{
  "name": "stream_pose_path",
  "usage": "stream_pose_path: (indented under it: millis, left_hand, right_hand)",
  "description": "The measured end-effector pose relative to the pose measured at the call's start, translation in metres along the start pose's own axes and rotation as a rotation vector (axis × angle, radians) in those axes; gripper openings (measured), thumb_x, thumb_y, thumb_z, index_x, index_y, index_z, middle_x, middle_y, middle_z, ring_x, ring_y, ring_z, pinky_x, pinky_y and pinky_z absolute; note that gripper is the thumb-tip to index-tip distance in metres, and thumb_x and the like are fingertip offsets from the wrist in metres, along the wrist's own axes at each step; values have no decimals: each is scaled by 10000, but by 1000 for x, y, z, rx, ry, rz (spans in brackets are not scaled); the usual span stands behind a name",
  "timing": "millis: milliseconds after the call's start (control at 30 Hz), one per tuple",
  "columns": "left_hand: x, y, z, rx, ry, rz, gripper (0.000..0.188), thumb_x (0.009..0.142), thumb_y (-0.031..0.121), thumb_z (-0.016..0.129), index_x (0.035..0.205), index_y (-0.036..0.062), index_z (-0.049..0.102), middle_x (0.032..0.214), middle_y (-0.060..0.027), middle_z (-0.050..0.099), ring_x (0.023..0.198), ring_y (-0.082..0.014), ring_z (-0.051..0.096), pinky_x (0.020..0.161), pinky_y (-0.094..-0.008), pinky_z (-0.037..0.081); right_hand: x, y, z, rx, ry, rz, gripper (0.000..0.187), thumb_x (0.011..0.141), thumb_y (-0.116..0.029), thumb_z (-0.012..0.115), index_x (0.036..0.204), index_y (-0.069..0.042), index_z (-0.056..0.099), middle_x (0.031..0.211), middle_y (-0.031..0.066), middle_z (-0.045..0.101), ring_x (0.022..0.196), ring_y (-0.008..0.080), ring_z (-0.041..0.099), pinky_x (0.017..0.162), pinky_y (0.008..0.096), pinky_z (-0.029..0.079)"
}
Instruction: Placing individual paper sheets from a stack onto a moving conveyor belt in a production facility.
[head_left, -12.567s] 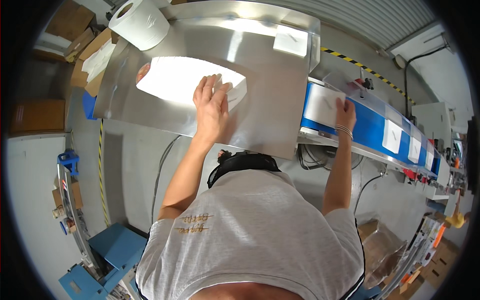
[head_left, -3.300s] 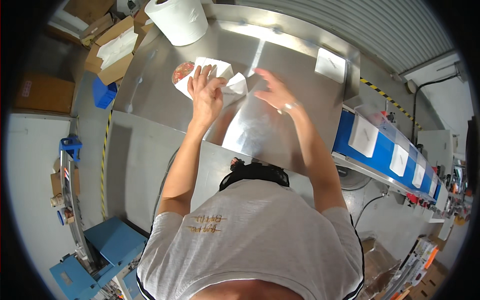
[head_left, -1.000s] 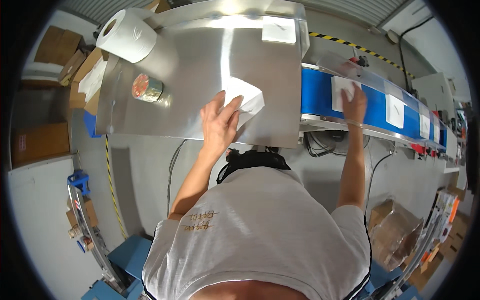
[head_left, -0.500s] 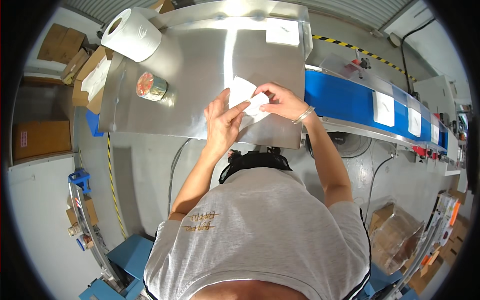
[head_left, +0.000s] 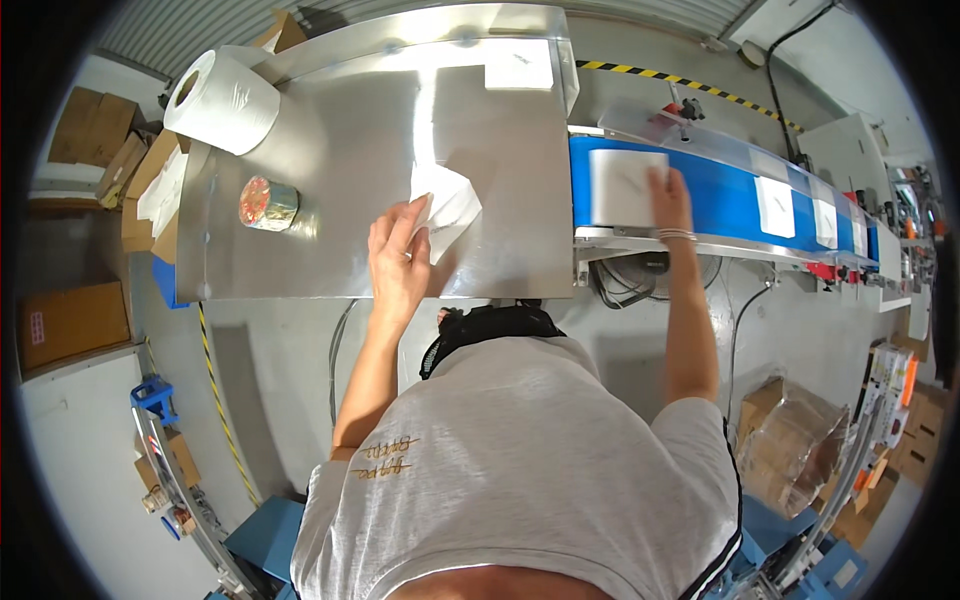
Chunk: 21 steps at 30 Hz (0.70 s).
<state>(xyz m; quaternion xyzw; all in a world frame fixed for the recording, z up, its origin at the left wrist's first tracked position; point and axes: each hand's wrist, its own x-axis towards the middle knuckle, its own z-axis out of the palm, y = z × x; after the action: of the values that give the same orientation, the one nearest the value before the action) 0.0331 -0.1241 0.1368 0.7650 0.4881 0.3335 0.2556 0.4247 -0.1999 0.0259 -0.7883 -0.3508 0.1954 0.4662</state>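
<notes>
Over the front part of the metal table (head_left: pixel 330 130), my left hand (head_left: pixel 398 255) pinches a folded white paper-like sheet (head_left: pixel 455 212) by its left edge, between thumb and fingers. The sheet looks creased and stands partly tilted. To the right, my right hand (head_left: pixel 674 205), somewhat blurred, is at the right edge of a flat white square piece (head_left: pixel 622 190) on the blue conveyor belt (head_left: pixel 690 190). Its fingers are smeared by motion, so whether they grip the piece is unclear. Farther along the belt lie several similar white squares (head_left: pixel 774 207) in a row.
A big white roll (head_left: pixel 222 102) stands at the table's far left, with a roll of shiny tape (head_left: pixel 268 204) nearer. Another white square (head_left: pixel 519 64) lies at the back right. A clear guard (head_left: pixel 745 150) runs along the belt's far side; an open carton (head_left: pixel 155 195) is beyond the table's left edge.
My hands were together over the white sheets on the table. The right hand has moved right to the belt with a white square; the left stays with the other sheet.
</notes>
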Motion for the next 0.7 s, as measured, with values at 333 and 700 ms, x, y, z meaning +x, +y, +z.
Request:
stream_pose_path:
  millis: [333, 700]
  left_hand:
    - [-3, -7, 5, 67, 29, 83, 375, 761, -24, 602, 1089, 150, 653, 1163, -177, 532, 1002, -313, 514, 868, -379, 425]
    - [-2, -2, 1, 43, -15, 88, 354, 755, 6, 637, 1077, 153, 655, 1203, -166, 515, 1065, -326, 490, 928, -397, 387]
  right_hand:
    - [7, -23, -14, -490, 148, -559, 477, 747, -280, 706, 1164, -103, 556, 1147, 147, 566, 982, 320, 558, 867, 395, 438]
    - [-54, -155, 122, 130, -932, -446, 454, 786, -144, 672, 1204, -91, 502, 1182, 44, 508, 1051, 172, 503, 892, 300, 411]
